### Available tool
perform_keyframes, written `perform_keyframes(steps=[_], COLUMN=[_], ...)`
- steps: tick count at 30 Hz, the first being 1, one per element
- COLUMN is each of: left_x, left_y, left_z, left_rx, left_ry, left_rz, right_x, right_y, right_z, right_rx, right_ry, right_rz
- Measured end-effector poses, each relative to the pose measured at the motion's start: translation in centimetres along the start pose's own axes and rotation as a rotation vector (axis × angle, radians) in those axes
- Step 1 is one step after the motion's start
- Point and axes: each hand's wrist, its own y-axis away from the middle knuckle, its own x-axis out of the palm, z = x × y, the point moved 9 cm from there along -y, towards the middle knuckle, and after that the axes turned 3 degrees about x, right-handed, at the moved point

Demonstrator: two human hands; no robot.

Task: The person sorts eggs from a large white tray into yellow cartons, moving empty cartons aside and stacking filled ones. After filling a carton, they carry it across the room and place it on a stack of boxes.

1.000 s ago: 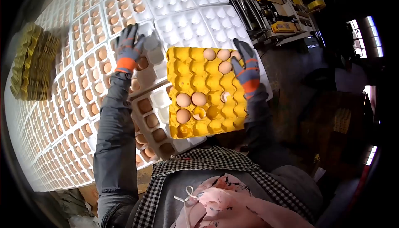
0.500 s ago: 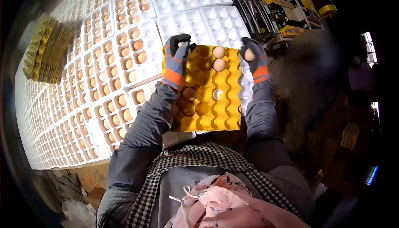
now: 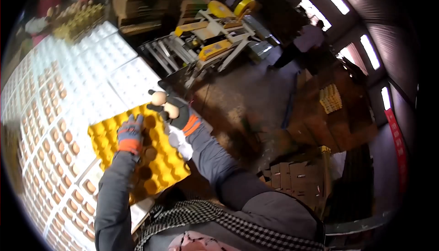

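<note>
My right hand (image 3: 176, 110), in a dark glove with an orange cuff, holds two eggs (image 3: 158, 97) beyond the right edge of a yellow egg tray (image 3: 167, 171). One egg sits at the fingertips, the other lower against the fingers. My left hand (image 3: 130, 134), gloved in grey and orange, lies over the tray with its fingers bent down into the cups. Their tips are hidden, so whatever they grasp does not show. A shaded egg (image 3: 150, 153) rests in the tray beside that hand. The tray lies tilted across white foam trays.
White foam trays (image 3: 98, 84) cover the table, those on the left filled with brown eggs (image 3: 68, 136). Stacked yellow trays (image 3: 80, 22) stand at the far left. A roller machine (image 3: 201, 45) is ahead; another person (image 3: 308, 38) stands farther back. Cardboard boxes (image 3: 292, 180) are at right.
The view has swung to the right, bringing in the machine and the floor. My left hand has gone down into the tray. A second egg now shows in my right hand.
</note>
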Motion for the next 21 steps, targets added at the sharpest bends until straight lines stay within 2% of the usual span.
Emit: perform_keyframes(steps=[1,2,3,4,5,6,8,10,11,12,13,14,16,17,18,21], left_x=[1.2,2.2,3.9,3.2,1.0,-2.5,-5.3,-9.4,-10.3,-10.6,-10.5,-10.9,-8.8,-6.5,-3.9,-5.3], left_y=[-0.6,-0.2,-0.7,0.3,0.7,1.9,5.9,12.1,14.7,17.1,18.5,19.6,21.1,21.2,21.2,21.6], left_z=[0.2,0.2,1.2,1.8,2.8,3.7,7.6,9.7,10.8,11.4,10.7,8.8,5.6,5.0,5.0,3.8], left_rx=[0.013,0.203,0.191,0.249,0.058,-0.019,-0.180,-0.280,-0.313,-0.367,-0.239,-0.113,-0.165,-0.188,-0.304,-0.317], left_ry=[0.007,-0.020,0.068,0.112,0.270,0.434,1.346,1.554,1.381,1.008,0.631,0.252,-0.128,-0.127,-0.139,-0.144], left_rz=[0.162,-0.067,0.100,-0.088,-0.047,-0.227,-0.406,-0.397,-0.386,-0.258,-0.261,-0.251,-0.065,-0.031,0.028,-0.051], right_x=[0.7,1.4,1.7,2.2,3.2,4.4,7.2,7.9,9.5,11.0,11.2,11.0,11.4,11.2,11.4,11.9], right_y=[-0.4,-0.4,-0.6,-0.5,0.3,1.0,2.2,2.5,2.7,2.9,2.7,2.5,2.2,2.0,1.9,1.3], right_z=[-0.8,-1.0,-1.5,-1.7,-2.3,-2.9,-4.3,-7.0,-8.2,-9.5,-11.0,-12.9,-16.1,-17.8,-18.4,-16.7], right_rx=[-0.003,0.002,0.023,0.054,0.084,0.124,0.263,0.375,0.313,0.236,0.096,0.198,0.357,0.505,0.491,0.399], right_ry=[-0.049,0.010,0.119,0.264,0.426,0.551,0.812,0.901,1.153,1.409,1.900,2.058,2.447,2.528,2.528,2.429], right_rz=[0.052,0.047,0.027,0.006,-0.012,-0.007,-0.029,0.028,0.157,0.290,0.438,0.451,0.545,0.648,0.673,0.568])
